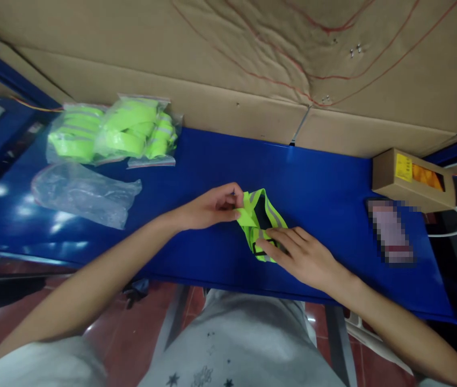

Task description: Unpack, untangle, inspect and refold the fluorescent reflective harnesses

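A neon yellow-green reflective strap (275, 214) with grey stripes lies looped between my hands, over the blue tabletop. My left hand (222, 204) pinches its upper left edge between thumb and fingers. At the strap's lower end, my right hand (292, 250) grips folded layers beside a black buckle-like piece (259, 249), partly hidden by the fingers. Dark blue shows through the loop's middle.
Several clear bags of neon straps (127, 129) lie at the back left. A clear plastic bag (87, 193) is in front of them. A cardboard box (413, 177) and a pixelated phone-like object (391, 232) are at right. Cardboard (232, 102) lines the back.
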`<control>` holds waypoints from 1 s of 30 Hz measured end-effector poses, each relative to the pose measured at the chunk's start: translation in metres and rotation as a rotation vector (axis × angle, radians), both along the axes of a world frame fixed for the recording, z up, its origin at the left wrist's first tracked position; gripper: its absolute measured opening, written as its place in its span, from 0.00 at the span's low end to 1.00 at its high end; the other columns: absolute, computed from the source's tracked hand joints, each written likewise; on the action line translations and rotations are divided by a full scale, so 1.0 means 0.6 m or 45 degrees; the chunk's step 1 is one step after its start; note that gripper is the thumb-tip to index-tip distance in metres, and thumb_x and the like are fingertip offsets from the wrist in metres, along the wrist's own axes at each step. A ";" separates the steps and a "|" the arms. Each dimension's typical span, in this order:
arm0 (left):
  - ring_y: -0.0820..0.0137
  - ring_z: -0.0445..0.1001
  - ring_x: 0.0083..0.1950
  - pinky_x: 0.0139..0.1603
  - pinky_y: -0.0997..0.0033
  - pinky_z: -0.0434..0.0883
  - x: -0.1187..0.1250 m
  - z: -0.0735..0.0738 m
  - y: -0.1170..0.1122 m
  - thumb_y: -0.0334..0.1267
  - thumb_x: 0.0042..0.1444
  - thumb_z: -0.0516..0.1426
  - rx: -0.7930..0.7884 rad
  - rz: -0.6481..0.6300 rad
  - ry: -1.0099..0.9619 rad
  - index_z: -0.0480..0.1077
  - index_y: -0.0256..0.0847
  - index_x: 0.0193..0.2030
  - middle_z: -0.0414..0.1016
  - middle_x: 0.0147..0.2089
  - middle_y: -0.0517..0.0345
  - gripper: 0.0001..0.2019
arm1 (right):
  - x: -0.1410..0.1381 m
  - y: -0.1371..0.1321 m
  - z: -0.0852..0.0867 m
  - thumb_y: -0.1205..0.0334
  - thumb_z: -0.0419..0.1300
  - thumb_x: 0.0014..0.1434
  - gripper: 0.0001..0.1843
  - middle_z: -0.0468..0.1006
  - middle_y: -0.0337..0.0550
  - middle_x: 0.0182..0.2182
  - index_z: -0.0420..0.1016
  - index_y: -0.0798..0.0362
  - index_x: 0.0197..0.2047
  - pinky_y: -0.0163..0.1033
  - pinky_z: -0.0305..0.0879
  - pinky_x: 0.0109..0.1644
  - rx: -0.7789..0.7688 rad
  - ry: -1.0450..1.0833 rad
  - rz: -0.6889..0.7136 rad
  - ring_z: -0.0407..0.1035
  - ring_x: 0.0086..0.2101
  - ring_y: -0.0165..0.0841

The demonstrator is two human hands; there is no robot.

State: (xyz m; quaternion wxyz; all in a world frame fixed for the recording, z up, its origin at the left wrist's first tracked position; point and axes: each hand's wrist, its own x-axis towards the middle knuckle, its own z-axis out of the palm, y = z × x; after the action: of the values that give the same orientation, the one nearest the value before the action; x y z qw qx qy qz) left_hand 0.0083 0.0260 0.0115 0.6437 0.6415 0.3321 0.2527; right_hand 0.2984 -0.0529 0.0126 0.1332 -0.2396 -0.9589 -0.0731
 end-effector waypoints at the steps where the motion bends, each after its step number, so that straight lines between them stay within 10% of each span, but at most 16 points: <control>1: 0.74 0.72 0.37 0.39 0.73 0.69 0.000 0.002 -0.004 0.40 0.64 0.62 0.099 -0.018 0.053 0.65 0.40 0.43 0.73 0.38 0.60 0.10 | -0.001 0.000 -0.001 0.70 0.57 0.72 0.20 0.82 0.52 0.55 0.73 0.54 0.64 0.47 0.69 0.53 0.011 0.002 0.013 0.77 0.52 0.44; 9: 0.66 0.76 0.56 0.60 0.64 0.74 -0.001 0.005 -0.056 0.38 0.66 0.64 0.809 0.055 0.347 0.76 0.43 0.51 0.75 0.52 0.51 0.09 | -0.004 -0.005 -0.006 0.64 0.60 0.73 0.20 0.82 0.50 0.55 0.72 0.50 0.66 0.48 0.68 0.55 0.043 0.006 0.036 0.77 0.52 0.44; 18: 0.58 0.76 0.61 0.59 0.54 0.77 0.021 -0.047 -0.094 0.36 0.70 0.59 1.181 0.370 0.707 0.74 0.40 0.53 0.75 0.60 0.42 0.08 | -0.010 -0.009 -0.004 0.67 0.58 0.72 0.19 0.83 0.49 0.54 0.72 0.51 0.64 0.48 0.69 0.55 0.133 -0.017 0.098 0.77 0.52 0.43; 23: 0.53 0.51 0.82 0.80 0.42 0.55 0.033 -0.049 -0.059 0.27 0.66 0.54 1.489 -0.141 0.735 0.64 0.42 0.73 0.55 0.80 0.41 0.28 | -0.013 -0.005 0.001 0.69 0.58 0.71 0.18 0.83 0.50 0.53 0.72 0.52 0.63 0.47 0.72 0.52 0.112 -0.033 0.142 0.78 0.52 0.43; 30: 0.63 0.53 0.82 0.82 0.50 0.46 0.049 -0.062 0.012 0.44 0.76 0.49 1.467 -0.496 0.692 0.62 0.45 0.75 0.58 0.79 0.52 0.24 | -0.020 0.006 0.013 0.70 0.57 0.72 0.18 0.84 0.51 0.50 0.72 0.55 0.62 0.46 0.76 0.48 -0.220 0.017 0.194 0.79 0.47 0.42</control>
State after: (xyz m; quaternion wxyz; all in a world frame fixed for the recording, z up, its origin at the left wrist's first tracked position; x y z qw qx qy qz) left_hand 0.0379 0.0330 -0.0260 0.1251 0.9721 0.1724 0.0980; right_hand 0.2861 -0.0492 0.0204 0.1236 -0.1772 -0.9762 0.0216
